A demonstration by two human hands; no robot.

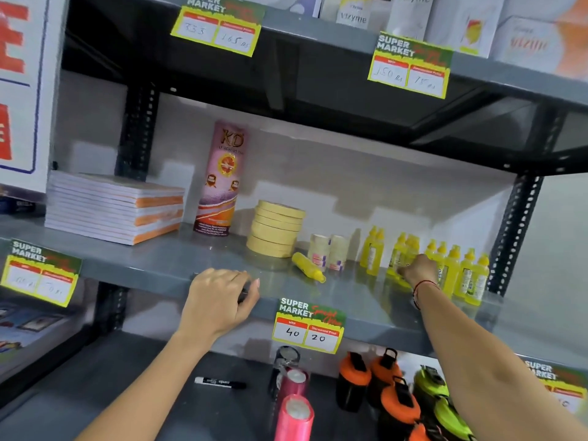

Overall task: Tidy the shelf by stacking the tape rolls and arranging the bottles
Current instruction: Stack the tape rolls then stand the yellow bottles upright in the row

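Note:
A stack of several cream tape rolls point(276, 229) stands mid-shelf. Two small wrapped tape packs point(327, 251) stand to its right. One yellow bottle point(308, 266) lies on its side in front of them. Several yellow bottles point(458, 268) stand upright in a group at the right end. My right hand point(416, 269) reaches into that group, fingers closed around a standing yellow bottle point(396, 256). My left hand point(219, 300) rests on the grey shelf's front edge point(152, 275), fingers curled over it, holding no object.
A tall pink KD tape tube point(222, 179) and a pile of notebooks point(114, 206) fill the shelf's left. Price tags point(308, 326) hang off the shelf edges. Below sit a black marker point(219, 383), pink ribbon rolls point(294, 409) and orange-capped shakers point(381, 383).

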